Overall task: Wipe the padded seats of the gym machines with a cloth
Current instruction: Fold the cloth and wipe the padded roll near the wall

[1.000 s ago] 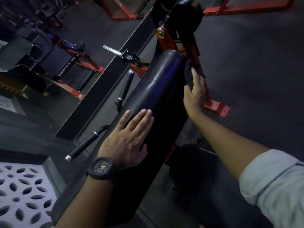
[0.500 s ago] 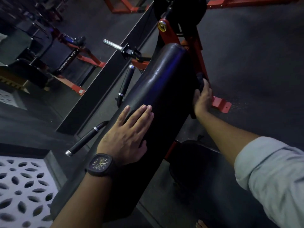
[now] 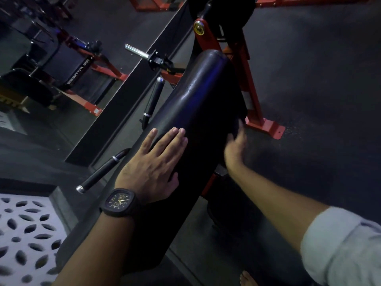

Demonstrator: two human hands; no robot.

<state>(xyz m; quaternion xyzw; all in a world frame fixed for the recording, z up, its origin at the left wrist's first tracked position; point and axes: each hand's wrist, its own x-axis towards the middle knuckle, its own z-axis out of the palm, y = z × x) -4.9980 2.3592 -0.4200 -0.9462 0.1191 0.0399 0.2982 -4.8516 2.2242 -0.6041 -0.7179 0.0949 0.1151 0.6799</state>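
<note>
Left hand, fingers straight and together, lies flat on the long glossy black padded seat, bracing it. Right hand meets a dark cloth at the seat's right edge, its grip too blurred to tell; long, overlapping lengthwise strokes would serve best

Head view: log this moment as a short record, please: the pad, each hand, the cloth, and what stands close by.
pad: long, black, padded, sloping away from the camera, mounted on a red frame
left hand: flat on top of the pad, fingers straight; black watch on the wrist
right hand: against the pad's right side, blurred; grip unclear
cloth: cannot be made out, too dark by the right hand
nearby: black handle grips left of the pad
</note>
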